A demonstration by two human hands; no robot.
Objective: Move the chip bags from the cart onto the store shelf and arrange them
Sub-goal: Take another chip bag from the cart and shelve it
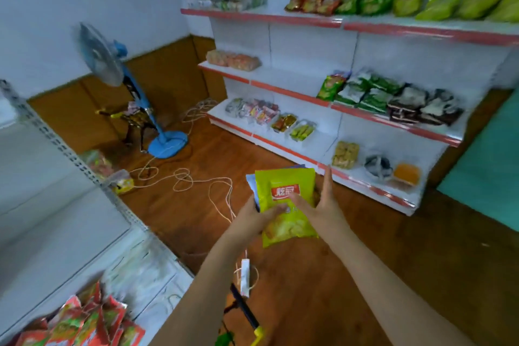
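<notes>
I hold a yellow-green chip bag (286, 205) with a red label in front of me, above the wooden floor. Behind it sits at least one more bag, blue-edged (251, 182). My left hand (254, 218) grips the stack from the left, thumb on the front. My right hand (323, 203) presses flat on the right side, fingers on the label. The white store shelf (337, 22) with red edge strips stands ahead on the right. Its top tier holds green chip bags (438, 3). Only a black and yellow cart part (250, 314) shows at the bottom.
A blue standing fan (123, 87) stands at the far left, with white cables (185, 180) looped over the floor. A second white shelf (70, 205) on my left carries red snack bags (84, 320). Lower tiers of the right shelf hold mixed snack packs (393, 98).
</notes>
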